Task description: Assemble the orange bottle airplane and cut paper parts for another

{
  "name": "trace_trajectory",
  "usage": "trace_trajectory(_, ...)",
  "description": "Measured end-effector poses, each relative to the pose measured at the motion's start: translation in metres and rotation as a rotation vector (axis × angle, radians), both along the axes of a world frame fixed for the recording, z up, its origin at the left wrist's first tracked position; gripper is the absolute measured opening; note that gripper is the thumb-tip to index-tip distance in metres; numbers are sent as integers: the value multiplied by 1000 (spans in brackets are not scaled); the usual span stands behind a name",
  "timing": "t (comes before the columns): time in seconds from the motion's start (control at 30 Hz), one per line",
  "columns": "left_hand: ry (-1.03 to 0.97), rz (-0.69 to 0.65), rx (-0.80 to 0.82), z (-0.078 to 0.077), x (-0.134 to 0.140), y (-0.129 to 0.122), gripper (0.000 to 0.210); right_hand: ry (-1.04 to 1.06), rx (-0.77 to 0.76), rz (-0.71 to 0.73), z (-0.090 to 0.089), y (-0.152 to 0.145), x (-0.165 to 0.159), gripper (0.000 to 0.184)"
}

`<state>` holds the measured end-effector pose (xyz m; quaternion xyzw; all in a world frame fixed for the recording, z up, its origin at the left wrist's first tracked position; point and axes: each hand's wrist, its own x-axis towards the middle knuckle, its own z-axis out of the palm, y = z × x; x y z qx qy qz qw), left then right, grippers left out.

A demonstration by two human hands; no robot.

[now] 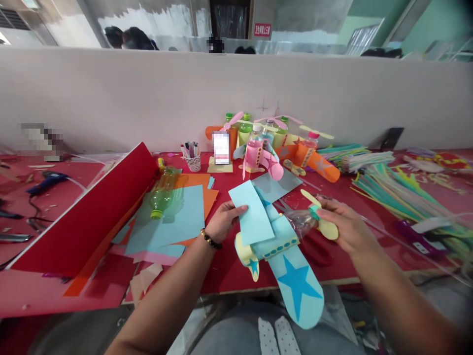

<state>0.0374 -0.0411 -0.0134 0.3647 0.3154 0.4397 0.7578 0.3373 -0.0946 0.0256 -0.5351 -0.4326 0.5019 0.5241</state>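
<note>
My left hand [226,223], with a beaded bracelet at the wrist, is closed on the edge of a light blue paper sheet [254,217]. The sheet lies over part of a toy airplane [283,240] made from a clear plastic bottle wrapped in light blue paper. Its near wing [298,291] carries a darker blue star, and a small yellow tail sits at the left end. My right hand [342,222] grips the airplane at its green bottle cap [314,212], beside the yellow propeller [327,230]. The far wing is mostly hidden behind the sheet.
Several finished bottle airplanes [254,155] stand along the white partition, near a phone [221,148] and a pen cup [192,160]. Paper sheets [185,212] and a green bottle [162,192] lie left, beside a red board [88,217]. Coloured strips [391,197] and a purple glue gun [421,239] are right.
</note>
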Motion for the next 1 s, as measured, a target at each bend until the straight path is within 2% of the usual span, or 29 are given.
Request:
trace_trajectory(0.17, 63, 66, 46, -9, 2, 5, 38, 57, 16, -1, -6, -10, -5, 20)
trace_trajectory(0.37, 128, 168, 137, -18, 3, 11, 43, 81, 19, -16, -8, -16, -7, 21)
trace_trajectory(0.7, 243, 258, 262, -13, 3, 10, 39, 88, -21, -14, -13, -17, -7, 21)
trace_trajectory(1.0, 252, 286, 242, -12, 2, 9, 40, 49, -19, 10, -15, -21, -7, 22)
